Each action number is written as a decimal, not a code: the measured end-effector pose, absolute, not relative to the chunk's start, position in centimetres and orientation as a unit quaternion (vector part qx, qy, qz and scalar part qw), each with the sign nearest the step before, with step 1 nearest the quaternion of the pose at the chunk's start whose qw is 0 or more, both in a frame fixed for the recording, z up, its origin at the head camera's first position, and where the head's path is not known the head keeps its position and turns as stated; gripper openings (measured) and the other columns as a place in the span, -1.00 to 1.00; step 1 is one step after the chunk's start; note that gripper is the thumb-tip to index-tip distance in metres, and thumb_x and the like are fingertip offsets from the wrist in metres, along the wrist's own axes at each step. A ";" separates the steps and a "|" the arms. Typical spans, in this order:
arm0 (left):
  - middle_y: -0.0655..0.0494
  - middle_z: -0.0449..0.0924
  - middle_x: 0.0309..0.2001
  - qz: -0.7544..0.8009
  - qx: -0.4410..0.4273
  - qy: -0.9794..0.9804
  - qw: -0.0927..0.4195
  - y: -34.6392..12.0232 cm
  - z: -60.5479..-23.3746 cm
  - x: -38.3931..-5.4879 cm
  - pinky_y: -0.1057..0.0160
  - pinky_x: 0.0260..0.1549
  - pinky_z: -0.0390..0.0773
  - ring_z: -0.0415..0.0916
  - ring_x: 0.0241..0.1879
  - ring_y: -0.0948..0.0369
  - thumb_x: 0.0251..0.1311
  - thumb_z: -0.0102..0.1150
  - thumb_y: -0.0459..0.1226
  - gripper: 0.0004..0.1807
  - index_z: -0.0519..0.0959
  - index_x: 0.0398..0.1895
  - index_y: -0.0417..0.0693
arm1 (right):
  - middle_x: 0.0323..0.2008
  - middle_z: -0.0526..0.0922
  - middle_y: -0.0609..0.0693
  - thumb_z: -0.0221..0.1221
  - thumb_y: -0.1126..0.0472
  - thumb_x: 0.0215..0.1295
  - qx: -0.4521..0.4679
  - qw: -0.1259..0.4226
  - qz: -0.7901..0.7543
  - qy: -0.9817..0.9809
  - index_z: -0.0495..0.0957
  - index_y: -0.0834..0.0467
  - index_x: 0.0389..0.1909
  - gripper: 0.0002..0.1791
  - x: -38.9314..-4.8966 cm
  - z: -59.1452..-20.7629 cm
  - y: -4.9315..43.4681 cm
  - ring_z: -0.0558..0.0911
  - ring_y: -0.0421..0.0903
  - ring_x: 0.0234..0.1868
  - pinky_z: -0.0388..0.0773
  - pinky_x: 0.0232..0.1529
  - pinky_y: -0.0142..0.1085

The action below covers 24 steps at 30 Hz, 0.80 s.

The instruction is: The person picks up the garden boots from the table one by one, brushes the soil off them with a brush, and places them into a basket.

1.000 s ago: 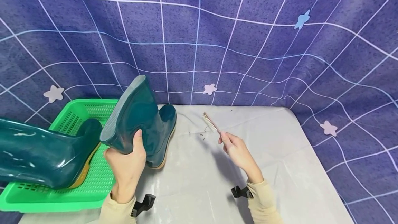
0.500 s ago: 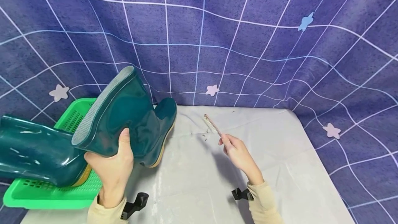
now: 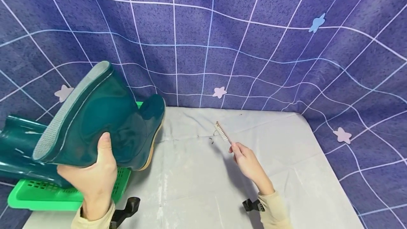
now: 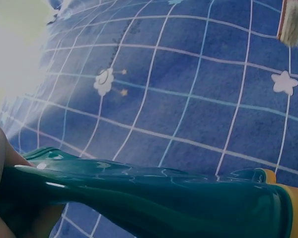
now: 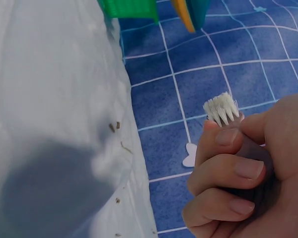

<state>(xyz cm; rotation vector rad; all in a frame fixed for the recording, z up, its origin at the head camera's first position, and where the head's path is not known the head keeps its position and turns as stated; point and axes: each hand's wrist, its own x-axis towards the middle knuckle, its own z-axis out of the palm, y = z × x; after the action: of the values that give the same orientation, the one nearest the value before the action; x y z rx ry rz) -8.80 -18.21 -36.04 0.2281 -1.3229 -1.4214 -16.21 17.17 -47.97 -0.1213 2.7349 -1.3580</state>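
My left hand (image 3: pixel 96 177) grips a dark green rubber boot (image 3: pixel 95 116) by its shaft, thumb pressed on the near side. The boot is tilted, its pale lined opening towards the left and its yellow-edged sole towards the right. It overlaps the green basket (image 3: pixel 47 199) and a second green rubber boot (image 3: pixel 27 151) lying there. In the left wrist view, the held boot's shaft (image 4: pixel 139 193) stretches from the fingers to the yellow sole. Over the table, my right hand (image 3: pixel 249 163) holds a small brush (image 3: pixel 223 132) by its handle; white bristles (image 5: pixel 221 108) show in the right wrist view.
A white cloth-like cover lies over the table (image 3: pixel 197 179), with small dark bits of dirt (image 3: pixel 211 140) near the brush. Behind and at the right hangs a blue-purple curtain (image 3: pixel 190 59) with grid lines and stars.
My left hand has carried the boot leftward, so it now hides much of the basket and part of the second boot. The right hand and brush stay nearly in place.
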 end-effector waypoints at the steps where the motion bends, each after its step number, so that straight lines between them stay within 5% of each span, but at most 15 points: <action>1: 0.11 0.67 0.21 -0.604 0.097 -0.556 0.563 -18.4 -35.9 -8.7 0.26 0.38 0.51 0.60 0.27 0.15 0.02 0.57 -0.44 -0.21 0.42 0.35 -0.33 | -0.59 0.48 -0.02 -0.18 -0.04 0.77 -0.037 0.044 -0.444 0.894 0.64 0.18 -0.13 -0.50 -16.1 -48.1 17.3 0.39 -0.14 -0.57 0.35 -0.46 -0.30; 7: -0.05 0.51 0.37 -0.618 0.081 -0.524 0.580 -19.2 -35.3 -8.6 0.16 0.53 0.37 0.47 0.40 0.04 0.01 0.61 -0.40 -0.02 0.21 0.45 -0.42 | -0.57 0.51 0.00 -0.18 -0.07 0.77 -0.030 0.048 -0.447 0.893 0.64 0.17 -0.13 -0.48 -15.8 -48.8 17.9 0.40 -0.14 -0.56 0.36 -0.46 -0.30; 24: -0.06 0.45 0.38 -0.612 0.098 -0.526 0.582 -20.1 -35.9 -8.5 0.17 0.53 0.36 0.44 0.41 0.00 0.05 0.57 -0.39 0.00 0.14 0.47 -0.43 | -0.62 0.42 -0.08 -0.15 -0.04 0.77 -0.026 0.046 -0.464 0.884 0.61 0.20 -0.16 -0.51 -15.5 -49.4 18.7 0.33 -0.18 -0.60 0.31 -0.49 -0.33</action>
<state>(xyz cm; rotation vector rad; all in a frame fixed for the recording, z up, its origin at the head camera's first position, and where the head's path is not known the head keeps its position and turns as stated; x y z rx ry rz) -8.54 -20.10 -35.89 0.2278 -1.2276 -1.4295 -15.55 18.73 -49.42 -0.0809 2.6994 -1.4158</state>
